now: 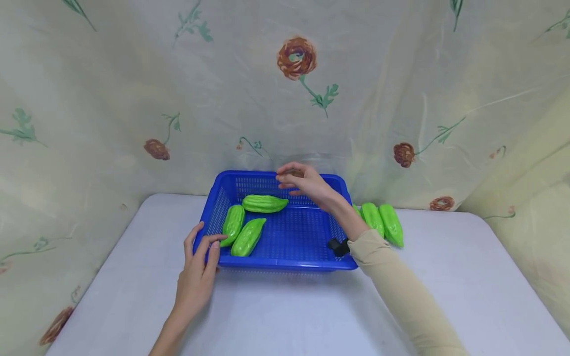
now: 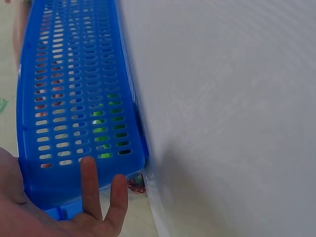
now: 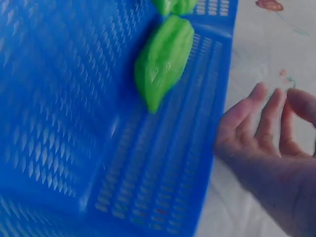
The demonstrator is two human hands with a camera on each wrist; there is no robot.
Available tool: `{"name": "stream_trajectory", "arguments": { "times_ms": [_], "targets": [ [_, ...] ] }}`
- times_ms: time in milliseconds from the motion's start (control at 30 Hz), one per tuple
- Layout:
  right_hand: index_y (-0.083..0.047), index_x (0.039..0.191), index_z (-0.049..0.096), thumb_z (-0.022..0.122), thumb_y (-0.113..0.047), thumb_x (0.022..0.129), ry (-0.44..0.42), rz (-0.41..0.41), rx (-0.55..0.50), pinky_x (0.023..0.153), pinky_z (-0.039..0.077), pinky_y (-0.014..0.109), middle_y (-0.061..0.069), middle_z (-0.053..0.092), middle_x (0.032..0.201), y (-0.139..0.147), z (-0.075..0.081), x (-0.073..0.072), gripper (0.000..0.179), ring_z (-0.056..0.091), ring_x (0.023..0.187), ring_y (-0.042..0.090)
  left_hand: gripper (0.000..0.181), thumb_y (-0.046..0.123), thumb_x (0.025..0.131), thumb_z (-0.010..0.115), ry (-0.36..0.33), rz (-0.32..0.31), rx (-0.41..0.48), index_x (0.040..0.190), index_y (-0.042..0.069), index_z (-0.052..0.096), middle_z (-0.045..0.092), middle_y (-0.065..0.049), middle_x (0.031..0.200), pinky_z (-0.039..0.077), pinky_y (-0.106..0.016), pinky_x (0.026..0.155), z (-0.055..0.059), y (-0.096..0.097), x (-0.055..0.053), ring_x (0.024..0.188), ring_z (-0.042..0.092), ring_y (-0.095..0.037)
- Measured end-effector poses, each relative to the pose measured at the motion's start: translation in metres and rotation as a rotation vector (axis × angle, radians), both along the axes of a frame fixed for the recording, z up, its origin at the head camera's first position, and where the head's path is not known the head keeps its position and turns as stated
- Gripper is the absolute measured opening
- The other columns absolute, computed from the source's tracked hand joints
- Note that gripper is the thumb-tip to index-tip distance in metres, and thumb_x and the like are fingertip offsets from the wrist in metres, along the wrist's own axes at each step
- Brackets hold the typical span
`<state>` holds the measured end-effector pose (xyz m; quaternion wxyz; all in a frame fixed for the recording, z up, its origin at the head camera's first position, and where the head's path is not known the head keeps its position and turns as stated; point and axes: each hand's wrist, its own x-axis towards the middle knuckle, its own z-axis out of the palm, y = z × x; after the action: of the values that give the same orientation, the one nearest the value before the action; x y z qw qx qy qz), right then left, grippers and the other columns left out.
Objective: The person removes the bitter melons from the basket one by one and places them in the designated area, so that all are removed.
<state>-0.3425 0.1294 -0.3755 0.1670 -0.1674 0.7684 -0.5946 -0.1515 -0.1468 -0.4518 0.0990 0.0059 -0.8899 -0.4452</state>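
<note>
A blue plastic basket point(image 1: 285, 263) with slotted walls stands on the table. Inside it lie three green bitter melons: one point(image 1: 264, 203) along the back, one point(image 1: 233, 225) by the left wall, and one point(image 1: 249, 237) near the front left. My left hand point(image 1: 196, 279) holds the basket's front-left corner, some fingers over the rim and two fingers point(image 2: 90, 187) against the outer wall. My right hand point(image 1: 307, 184) hovers by the back rim with loosely bent fingers, holding nothing; the right wrist view shows the hand point(image 3: 271, 138) beside the rim.
More green bitter melons point(image 1: 391, 225) lie on the table right of the basket, one partly hidden by my right arm. Floral curtain point(image 1: 356, 99) hangs close behind the basket and along both sides. White cloth covers the table point(image 1: 285, 316). A black device point(image 1: 339, 247) sits at my right wrist.
</note>
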Motion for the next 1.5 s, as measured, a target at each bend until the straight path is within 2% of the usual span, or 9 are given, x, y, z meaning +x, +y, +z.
{"name": "stream_trajectory", "arguments": {
  "times_ms": [200,600,867,1067,1167,1500],
  "targets": [
    [-0.001,0.150,0.054,0.061,-0.020,0.110,-0.030,-0.011,0.027,0.121,0.042,0.066,0.028,0.058,0.154,-0.008,-0.004,-0.005,0.045,0.061,0.139,0.041,0.037,0.037,0.119,0.037,0.005,0.005,-0.006,0.138,0.023,0.065,0.015,-0.003,0.179,0.050,-0.028,0.065,0.000,0.001,0.001,0.085,0.071,-0.022],
    [-0.002,0.148,0.058,0.061,-0.020,0.111,-0.021,-0.003,0.135,0.117,0.049,0.060,0.025,0.062,0.150,-0.020,-0.006,-0.020,0.041,0.063,0.137,0.041,0.037,0.038,0.119,0.036,-0.005,0.012,-0.012,0.138,0.023,0.065,0.015,-0.003,0.179,0.050,-0.028,0.066,0.000,0.001,0.000,0.085,0.070,-0.019],
    [-0.003,0.141,0.064,0.062,-0.016,0.108,0.087,0.012,0.237,0.114,0.051,0.059,0.019,0.068,0.139,-0.024,-0.012,-0.023,0.035,0.064,0.133,0.042,0.037,0.038,0.119,0.036,-0.002,0.013,-0.015,0.138,0.023,0.065,0.015,-0.003,0.179,0.049,-0.029,0.065,0.001,0.000,-0.001,0.084,0.070,-0.019],
    [-0.005,0.139,0.066,0.063,-0.016,0.108,0.153,0.014,0.315,0.112,0.052,0.053,0.017,0.070,0.139,-0.023,-0.013,-0.023,0.032,0.067,0.130,0.039,0.037,0.037,0.119,0.036,0.003,0.011,-0.012,0.138,0.022,0.065,0.015,-0.003,0.179,0.050,-0.028,0.066,0.000,0.000,-0.002,0.084,0.070,-0.020],
    [-0.004,0.141,0.065,0.063,-0.017,0.109,0.162,0.035,0.339,0.114,0.052,0.051,0.018,0.069,0.142,-0.022,-0.013,-0.024,0.035,0.067,0.131,0.037,0.038,0.038,0.119,0.036,0.008,0.017,-0.013,0.138,0.023,0.065,0.015,-0.003,0.179,0.051,-0.028,0.067,0.001,0.001,-0.003,0.084,0.071,-0.021],
    [-0.007,0.145,0.065,0.060,-0.020,0.111,0.174,0.113,0.515,0.117,0.050,0.047,0.013,0.072,0.142,-0.025,-0.020,-0.024,0.038,0.064,0.137,0.031,0.037,0.036,0.119,0.037,0.005,0.022,-0.011,0.137,0.022,0.066,0.016,-0.002,0.179,0.050,-0.029,0.066,-0.001,0.001,-0.002,0.083,0.071,-0.021]
  ]
}}
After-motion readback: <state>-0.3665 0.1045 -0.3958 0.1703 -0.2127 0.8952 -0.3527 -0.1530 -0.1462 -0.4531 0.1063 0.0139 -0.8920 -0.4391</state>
